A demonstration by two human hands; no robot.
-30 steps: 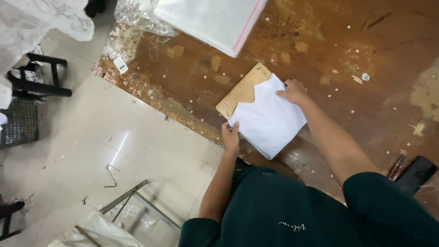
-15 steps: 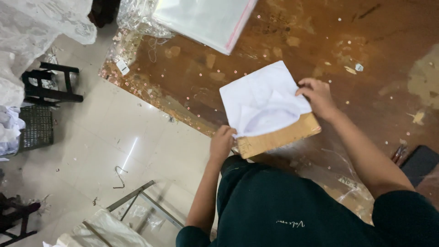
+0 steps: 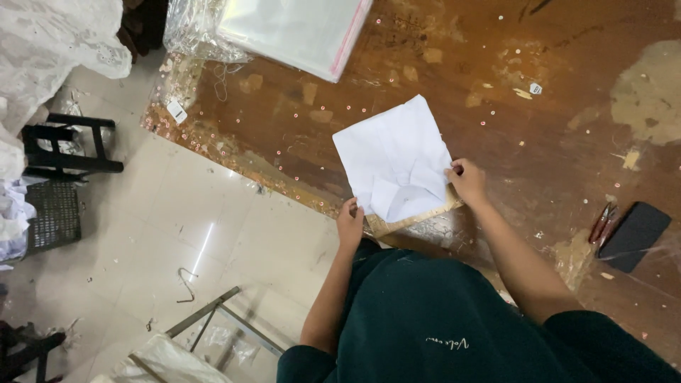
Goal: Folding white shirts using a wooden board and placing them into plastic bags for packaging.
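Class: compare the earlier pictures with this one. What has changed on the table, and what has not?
The white folded cloth on its cardboard backing was turned round, so the cardboard now shows at the near edge. The left hand and right hand still grip it. The stack of clear bags stayed put.

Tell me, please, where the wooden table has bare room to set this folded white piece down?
Bare wood lies between the white folded piece and the black pouch, and between it and the clear bag stack. It is crowded at the near edge, where left hand and right hand grip it.

White folded cloth (image 3: 394,159), tan cardboard (image 3: 415,218) beneath; scuffed brown table (image 3: 553,142); dark green shirt (image 3: 425,312).
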